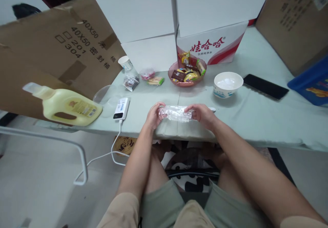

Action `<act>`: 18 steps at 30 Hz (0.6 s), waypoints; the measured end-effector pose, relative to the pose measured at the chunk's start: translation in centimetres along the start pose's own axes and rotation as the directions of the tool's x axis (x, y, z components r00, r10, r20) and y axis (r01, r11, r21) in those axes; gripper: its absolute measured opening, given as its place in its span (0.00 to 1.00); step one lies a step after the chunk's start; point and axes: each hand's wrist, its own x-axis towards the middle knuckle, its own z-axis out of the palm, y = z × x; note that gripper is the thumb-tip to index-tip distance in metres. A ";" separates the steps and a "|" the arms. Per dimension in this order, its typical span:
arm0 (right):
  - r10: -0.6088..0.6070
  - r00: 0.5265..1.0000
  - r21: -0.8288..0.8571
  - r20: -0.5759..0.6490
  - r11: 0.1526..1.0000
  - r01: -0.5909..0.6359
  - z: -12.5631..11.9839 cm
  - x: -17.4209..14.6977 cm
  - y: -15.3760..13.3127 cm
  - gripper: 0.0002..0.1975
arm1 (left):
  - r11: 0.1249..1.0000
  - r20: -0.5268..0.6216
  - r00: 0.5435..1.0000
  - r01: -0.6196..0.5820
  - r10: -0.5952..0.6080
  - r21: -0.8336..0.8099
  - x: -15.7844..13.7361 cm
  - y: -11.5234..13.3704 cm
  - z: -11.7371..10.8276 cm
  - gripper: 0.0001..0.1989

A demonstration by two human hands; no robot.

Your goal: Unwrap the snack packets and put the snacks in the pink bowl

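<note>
A crumpled clear plastic bag point(176, 113) is stretched between both hands just above the table's near edge. My left hand point(154, 116) grips its left end with curled fingers. My right hand point(201, 114) pinches its right end. Behind the hands stands a pink bowl of wrapped snacks point(187, 72), and to its right a white paper bowl point(228, 83) with something white inside.
A yellow jug point(68, 106) lies at the left of the pale green table point(256, 118). A white power bank point(122, 108) with a cable sits beside it. Small snack packets point(155, 80), a paper cup point(125, 62), a black phone point(265, 86), a blue crate point(312, 82) and cardboard boxes point(58, 53) ring the table.
</note>
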 end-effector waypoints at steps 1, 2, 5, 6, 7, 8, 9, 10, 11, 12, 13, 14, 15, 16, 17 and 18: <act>-0.046 0.998 -0.116 -0.032 0.992 0.042 0.0 0.0 0.2 0.15 | 1.000 0.015 1.000 0.011 -0.011 0.011 0.0 -0.1 0.1 0.17; -0.097 0.992 -0.220 -0.078 0.972 0.078 0.0 0.0 0.5 0.14 | 0.999 0.031 0.999 0.010 -0.011 0.031 -0.1 -0.3 0.1 0.17; -0.170 0.957 -0.287 -0.236 0.953 0.099 0.2 0.3 1.3 0.26 | 0.996 0.065 0.996 -0.058 0.053 0.069 -0.4 -0.6 0.5 0.24; -0.153 0.951 -0.244 -0.267 0.966 0.086 0.2 0.5 1.5 0.30 | 0.995 0.069 0.995 -0.081 0.077 0.059 -0.4 -0.7 0.6 0.27; -0.129 0.953 -0.206 -0.274 0.976 0.073 0.3 0.7 1.6 0.31 | 0.995 0.066 0.994 -0.095 0.092 0.042 -0.4 -0.7 0.6 0.29; -0.113 0.957 -0.186 -0.266 0.981 0.065 0.3 0.9 1.7 0.28 | 0.994 0.056 0.993 -0.103 0.101 0.026 -0.4 -0.7 0.6 0.31; -0.112 0.960 -0.187 -0.256 0.980 0.065 0.2 1.0 1.7 0.24 | 0.993 0.036 0.993 -0.116 0.115 0.019 -0.3 -0.6 0.4 0.32; -0.125 0.957 -0.205 -0.262 0.976 0.071 0.2 1.0 1.6 0.20 | 0.989 -0.004 0.989 -0.146 0.146 0.031 -0.1 -0.6 0.3 0.33; -0.149 0.946 -0.236 -0.287 0.968 0.081 0.1 1.0 1.5 0.17 | 0.978 -0.062 0.978 -0.195 0.199 0.066 0.0 -0.7 0.1 0.32; -0.187 0.927 -0.280 -0.325 0.955 0.095 0.1 0.9 1.3 0.15 | 0.959 -0.123 0.955 -0.254 0.269 0.125 0.1 -0.7 -0.1 0.29; -0.237 0.903 -0.330 -0.358 0.937 0.115 0.1 0.7 1.0 0.13 | 0.931 -0.163 0.926 -0.306 0.339 0.201 0.2 -0.9 -0.2 0.24; -0.287 0.882 -0.376 -0.375 0.916 0.139 0.2 0.5 0.8 0.11 | 0.897 -0.169 0.902 -0.344 0.398 0.278 0.2 -1.1 -0.3 0.19; -0.328 0.870 -0.411 -0.369 0.897 0.164 0.4 0.3 0.7 0.10 | 0.866 -0.135 0.893 -0.365 0.430 0.343 0.1 -1.4 -0.2 0.17; -0.355 0.870 -0.430 -0.341 0.882 0.191 0.6 0.1 0.6 0.09 | 0.845 -0.070 0.900 -0.374 0.430 0.382 0.0 -1.7 0.0 0.16; -0.361 0.884 -0.423 -0.296 0.880 0.218 0.9 -0.1 0.6 0.08 | 0.840 0.013 0.916 -0.374 0.402 0.392 -0.2 -2.1 0.4 0.19; -0.347 0.907 -0.383 -0.241 0.892 0.239 1.3 -0.1 0.7 0.08 | 0.850 0.095 0.927 -0.370 0.362 0.376 -0.4 -2.4 0.9 0.23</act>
